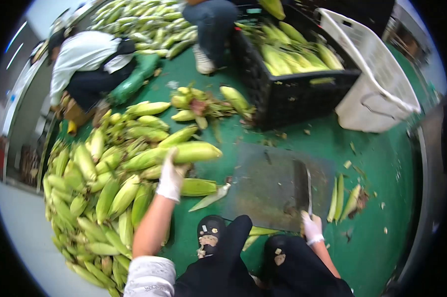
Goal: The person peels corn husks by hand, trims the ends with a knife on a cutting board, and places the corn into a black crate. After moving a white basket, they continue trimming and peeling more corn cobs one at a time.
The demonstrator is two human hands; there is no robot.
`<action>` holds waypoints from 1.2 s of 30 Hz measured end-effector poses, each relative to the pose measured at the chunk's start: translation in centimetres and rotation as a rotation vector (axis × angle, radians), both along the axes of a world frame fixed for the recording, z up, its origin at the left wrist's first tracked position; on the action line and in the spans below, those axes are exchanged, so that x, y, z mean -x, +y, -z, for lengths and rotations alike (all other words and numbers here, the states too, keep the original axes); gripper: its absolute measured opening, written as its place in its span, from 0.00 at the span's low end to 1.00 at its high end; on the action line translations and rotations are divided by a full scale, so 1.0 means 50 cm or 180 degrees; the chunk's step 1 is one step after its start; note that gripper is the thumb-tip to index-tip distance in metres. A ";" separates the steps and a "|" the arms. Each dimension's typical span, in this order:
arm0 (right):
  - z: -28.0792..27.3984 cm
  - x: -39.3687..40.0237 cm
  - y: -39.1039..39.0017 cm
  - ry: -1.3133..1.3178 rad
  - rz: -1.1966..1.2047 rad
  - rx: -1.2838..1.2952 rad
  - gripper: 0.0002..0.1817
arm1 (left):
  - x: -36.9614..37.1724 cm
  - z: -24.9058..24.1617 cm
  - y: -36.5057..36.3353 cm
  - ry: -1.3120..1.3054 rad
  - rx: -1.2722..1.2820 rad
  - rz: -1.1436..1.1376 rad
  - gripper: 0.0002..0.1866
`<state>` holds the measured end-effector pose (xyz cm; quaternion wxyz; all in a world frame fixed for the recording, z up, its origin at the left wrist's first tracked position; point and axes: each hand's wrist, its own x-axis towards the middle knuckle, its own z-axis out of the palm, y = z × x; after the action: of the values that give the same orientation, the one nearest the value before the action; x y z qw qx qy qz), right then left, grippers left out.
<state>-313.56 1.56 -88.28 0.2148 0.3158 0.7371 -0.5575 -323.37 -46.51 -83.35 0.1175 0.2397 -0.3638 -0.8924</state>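
My left hand (171,178), in a white glove, is closed round an ear of corn in its green husk (196,152), held over the right side of a big heap of corn (92,198). The ear lies almost level, its thick end to the right. My right hand (312,228), also gloved, grips the handle of a large knife (302,185). The knife's wide dark blade points away from me over a dark grey board (258,183) on the green floor.
A black crate (302,99) of corn stands beyond the board, a white basket (377,89) beside it. Husk pieces (338,198) lie right of the board. Two other people crouch or stand at the back, near more corn (149,24). Loose ears lie before the crate.
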 end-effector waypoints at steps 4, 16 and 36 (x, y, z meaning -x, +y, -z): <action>0.021 -0.022 0.042 0.0073 0.0049 0.0179 0.17 | 0.015 -0.129 -0.326 0.0655 0.0545 -0.1439 0.29; 0.009 -0.018 0.046 0.0129 -0.0425 -0.0685 0.15 | 0.394 0.101 -0.185 -0.1489 0.7722 -0.0207 0.30; 0.082 -0.025 0.019 0.0249 -0.0354 -0.0453 0.18 | 0.147 -0.022 0.413 0.1842 0.6650 0.3629 0.10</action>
<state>-312.31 2.49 -92.35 0.1934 0.2668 0.7991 -0.5029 -330.73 -25.85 -82.25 -0.0777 -0.3706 -0.9183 -0.1156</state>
